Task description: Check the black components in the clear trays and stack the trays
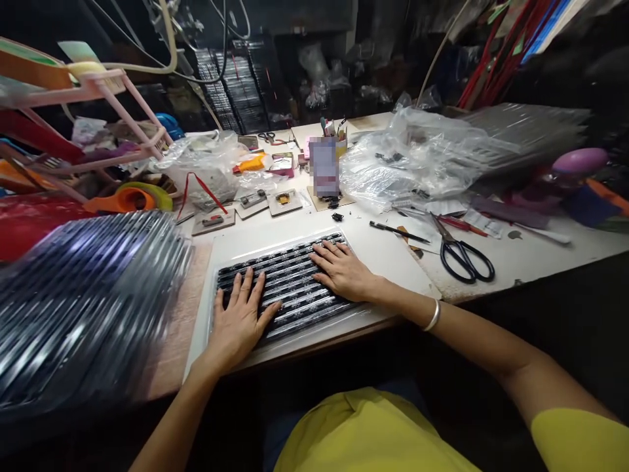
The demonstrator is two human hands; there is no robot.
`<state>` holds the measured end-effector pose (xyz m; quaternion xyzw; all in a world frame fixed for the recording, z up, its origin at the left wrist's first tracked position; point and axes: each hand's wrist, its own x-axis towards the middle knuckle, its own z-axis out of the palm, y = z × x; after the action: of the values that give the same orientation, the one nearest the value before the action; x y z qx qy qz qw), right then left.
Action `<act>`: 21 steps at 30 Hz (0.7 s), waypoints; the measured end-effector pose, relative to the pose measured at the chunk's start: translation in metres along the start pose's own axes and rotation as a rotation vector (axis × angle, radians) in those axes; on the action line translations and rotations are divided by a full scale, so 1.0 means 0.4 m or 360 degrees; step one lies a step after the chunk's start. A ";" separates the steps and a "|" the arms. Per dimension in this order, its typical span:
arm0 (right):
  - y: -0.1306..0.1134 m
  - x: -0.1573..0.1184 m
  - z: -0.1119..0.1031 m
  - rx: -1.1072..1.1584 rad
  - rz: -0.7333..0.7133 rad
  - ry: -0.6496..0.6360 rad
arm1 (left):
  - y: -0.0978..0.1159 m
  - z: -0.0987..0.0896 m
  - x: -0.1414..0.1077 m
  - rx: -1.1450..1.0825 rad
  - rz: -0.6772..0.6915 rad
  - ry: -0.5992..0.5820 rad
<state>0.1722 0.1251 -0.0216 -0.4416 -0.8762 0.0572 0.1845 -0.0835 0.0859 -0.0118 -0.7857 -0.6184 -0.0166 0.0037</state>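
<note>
A clear plastic tray (289,278) with dark rows of small parts lies flat on a white board (393,269) in front of me. My left hand (238,318) rests on its left side, fingers spread and palm down. On the tray's right side lies my right hand (341,269), flat with its fingers stretched out. Neither hand grips anything. The parts in the rows are too small to name, and both palms hide some of them.
A tall stack of similar trays (93,295) stands at the left. Black-handled scissors (464,259) and a black pen-like tool (399,231) lie to the right. Behind are clear plastic bags (417,157), small square blocks (285,202), an orange tape roll (128,198) and a pink rack (140,118).
</note>
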 end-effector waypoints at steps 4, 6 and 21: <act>0.016 -0.027 -0.018 -0.0013 0.0036 0.0082 | -0.095 0.000 -0.040 -0.0470 0.0114 0.0040; 0.037 -0.056 -0.033 -0.0003 0.0099 0.0143 | -0.149 0.012 -0.082 -0.0658 0.0055 0.0184; 0.054 -0.399 -0.131 0.0089 -0.0116 -0.0342 | -0.179 0.073 -0.365 -0.0411 0.0443 0.0444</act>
<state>0.2944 0.0079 -0.0221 -0.3955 -0.9045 0.1217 0.1037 -0.1867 -0.0385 -0.0464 -0.8474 -0.4904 -0.2033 -0.0091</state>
